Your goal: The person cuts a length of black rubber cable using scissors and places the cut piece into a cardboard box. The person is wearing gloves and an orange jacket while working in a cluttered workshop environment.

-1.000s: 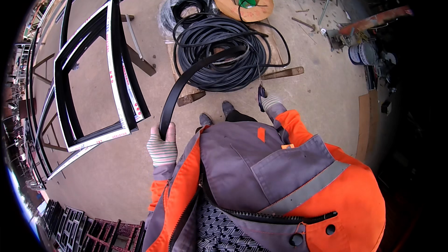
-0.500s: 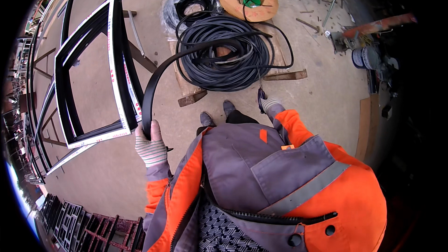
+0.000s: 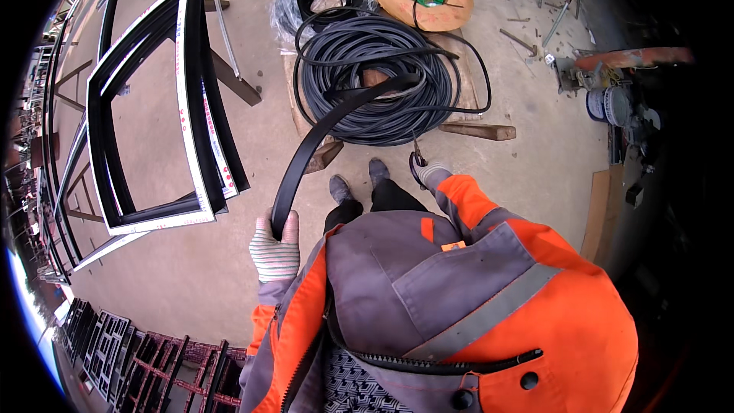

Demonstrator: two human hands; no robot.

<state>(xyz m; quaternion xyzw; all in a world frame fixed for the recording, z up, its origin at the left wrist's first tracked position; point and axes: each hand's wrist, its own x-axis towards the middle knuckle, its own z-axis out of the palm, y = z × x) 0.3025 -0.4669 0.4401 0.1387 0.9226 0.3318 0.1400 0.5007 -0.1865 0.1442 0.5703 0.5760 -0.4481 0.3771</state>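
Gripping a flat black strip (image 3: 315,140): gloved left hand (image 3: 275,256), fingers closed round it. Strip arcs up into the black coil (image 3: 329,57) on a wooden pallet (image 3: 478,131). Gloved right hand (image 3: 434,171) clasps dark-handled scissors (image 3: 417,160), tips toward coil.

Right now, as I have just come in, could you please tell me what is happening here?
A person's gloved left hand grips a flat black strip, which arches up and over to the middle of a big black coil. The right hand holds a scissor-like tool near the coil's closer edge; whether its blades are open is hard to tell. The coil rests on wooden boards, and a black-and-white frame stands off to the left.
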